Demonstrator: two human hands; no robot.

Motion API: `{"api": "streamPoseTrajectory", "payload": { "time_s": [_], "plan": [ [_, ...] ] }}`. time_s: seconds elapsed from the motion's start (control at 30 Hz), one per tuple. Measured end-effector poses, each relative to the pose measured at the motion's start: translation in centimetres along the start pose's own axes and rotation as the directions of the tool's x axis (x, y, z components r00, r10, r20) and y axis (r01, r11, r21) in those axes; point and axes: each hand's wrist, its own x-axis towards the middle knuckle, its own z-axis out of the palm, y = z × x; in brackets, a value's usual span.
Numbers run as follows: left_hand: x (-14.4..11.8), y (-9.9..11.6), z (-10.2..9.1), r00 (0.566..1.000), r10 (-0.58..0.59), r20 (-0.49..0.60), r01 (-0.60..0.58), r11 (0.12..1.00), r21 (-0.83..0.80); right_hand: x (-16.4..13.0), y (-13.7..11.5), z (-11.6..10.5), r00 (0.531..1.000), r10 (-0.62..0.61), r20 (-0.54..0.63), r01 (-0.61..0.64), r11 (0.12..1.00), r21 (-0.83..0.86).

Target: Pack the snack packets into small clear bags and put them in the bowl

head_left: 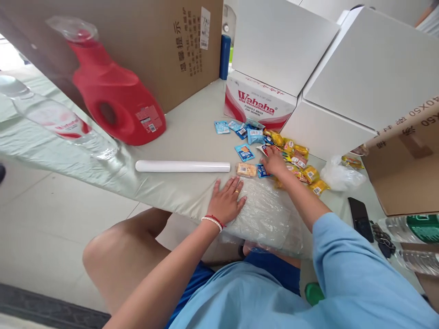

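Flat on the table, my left hand point(228, 201) spreads its fingers at the edge of a clear plastic bag point(270, 214). Just beyond its fingertips lies a beige wrapped snack point(246, 170). My right hand point(275, 162) reaches into a pile of small snack packets, its fingers apart and touching them. A red-and-white packet point(264, 149) is at its fingertips, and a dark blue packet point(263, 171) lies by its thumb. Yellow packets point(310, 173) are heaped to the right. Light blue packets point(255, 135) lie behind, with another blue packet point(244, 152) to the left.
A white roll point(183, 167) lies left of the snacks. Behind stand a red jug point(120, 96), a water bottle point(58, 119), a cardboard box point(144, 41) and a Wahaha carton point(259, 100). White boxes point(363, 68), a crumpled bag point(343, 175) and a phone point(361, 219) are on the right.
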Motion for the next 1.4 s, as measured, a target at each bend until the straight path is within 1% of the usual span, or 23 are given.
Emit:
{"api": "streamPoseTrajectory", "payload": {
  "time_s": [0.03,0.1,0.2,0.27,0.33,0.37,0.4,0.47,0.5,0.57,0.63,0.73,0.83,0.9,0.93,1.0,1.07,1.13,1.17,1.23,1.3,1.33,1.4],
  "plan": [
    [0.0,0.0,0.0,1.0,0.0,-0.001,0.0,1.0,0.003,0.3,-0.7,0.2,1.0,0.014,0.025,-0.013,1.0,-0.018],
    [0.0,0.1,-0.1,1.0,-0.001,0.0,0.001,1.0,0.005,0.5,-1.6,0.3,0.997,-0.003,0.08,0.007,0.999,-0.053],
    [0.0,0.1,-0.2,1.0,0.002,0.012,-0.002,1.0,0.005,0.5,-2.1,-0.8,0.987,-0.044,0.156,0.057,0.995,-0.083],
    [0.1,0.1,-0.2,1.0,0.003,0.018,-0.003,1.0,0.007,1.3,-2.1,-2.0,0.987,-0.024,0.162,0.039,0.995,-0.091],
    [0.1,0.1,-0.2,1.0,-0.001,0.018,0.001,1.0,0.012,3.2,-2.2,-3.2,0.994,-0.016,0.111,0.026,0.996,-0.089],
    [0.1,0.1,-0.2,1.0,-0.002,0.019,0.002,1.0,0.017,4.5,-2.4,-3.6,0.996,-0.052,0.069,0.057,0.995,-0.08],
    [0.1,0.0,-0.2,1.0,-0.002,0.02,0.002,1.0,0.024,5.9,-2.6,-3.9,0.993,-0.116,0.021,0.117,0.991,-0.07],
    [0.0,0.1,-0.2,1.0,0.001,0.021,-0.002,0.999,0.042,8.4,-3.3,-3.9,0.959,-0.278,-0.051,0.275,0.959,-0.071],
    [0.0,0.1,-0.2,1.0,0.003,0.021,-0.004,0.999,0.053,9.4,-3.7,-3.7,0.939,-0.339,-0.057,0.333,0.939,-0.083],
    [0.0,0.1,-0.1,1.0,-0.002,0.016,0.0,0.997,0.074,10.5,-4.3,-3.0,0.926,-0.377,-0.011,0.373,0.921,-0.112],
    [0.0,0.1,-0.1,1.0,-0.013,0.01,0.012,0.996,0.089,10.5,-4.1,-2.1,0.934,-0.355,0.046,0.357,0.924,-0.139],
    [0.0,0.1,-0.1,1.0,-0.014,0.005,0.014,0.996,0.093,9.2,-2.3,-1.0,0.936,-0.338,0.1,0.351,0.92,-0.175],
    [0.0,0.0,-0.1,1.0,-0.001,-0.006,0.001,0.996,0.091,8.2,-0.1,-0.8,0.944,-0.304,0.132,0.327,0.92,-0.215],
    [0.0,0.0,-0.1,1.0,0.0,-0.018,0.002,0.996,0.086,8.6,0.5,-1.2,0.948,-0.293,0.121,0.314,0.921,-0.229],
    [-0.1,0.0,-0.1,1.0,-0.001,-0.021,0.003,0.997,0.08,9.2,0.3,-1.3,0.949,-0.296,0.109,0.314,0.921,-0.23],
    [-0.1,-0.1,-0.2,1.0,-0.001,-0.021,0.002,0.998,0.06,10.8,-0.8,-1.5,0.942,-0.328,0.074,0.336,0.915,-0.221],
    [-0.1,-0.1,-0.2,1.0,0.0,-0.016,0.0,0.999,0.039,12.8,-2.6,-1.4,0.915,-0.401,0.05,0.402,0.89,-0.214],
    [-0.1,-0.1,-0.2,1.0,0.001,-0.013,-0.001,1.0,0.028,14.6,-4.4,-1.2,0.888,-0.455,0.065,0.457,0.863,-0.216],
    [-0.1,-0.1,-0.2,1.0,0.002,-0.011,-0.001,1.0,0.026,15.3,-5.2,-1.1,0.883,-0.462,0.082,0.468,0.856,-0.22],
    [-0.1,-0.1,-0.3,1.0,0.002,-0.009,-0.002,1.0,0.026,16.2,-6.2,-0.9,0.89,-0.442,0.111,0.456,0.858,-0.235],
    [-0.1,-0.2,-0.3,1.0,0.0,-0.009,0.001,1.0,0.024,16.1,-6.3,-0.8,0.902,-0.417,0.107,0.431,0.872,-0.233],
    [-0.1,-0.2,-0.3,1.0,-0.002,-0.011,0.002,1.0,0.022,15.9,-6.2,-0.8,0.92,-0.38,0.094,0.391,0.897,-0.204],
    [-0.2,-0.2,-0.3,1.0,-0.001,-0.013,0.001,1.0,0.013,15.1,-5.5,-0.8,0.973,-0.221,0.067,0.227,0.968,-0.105]
  ]
}}
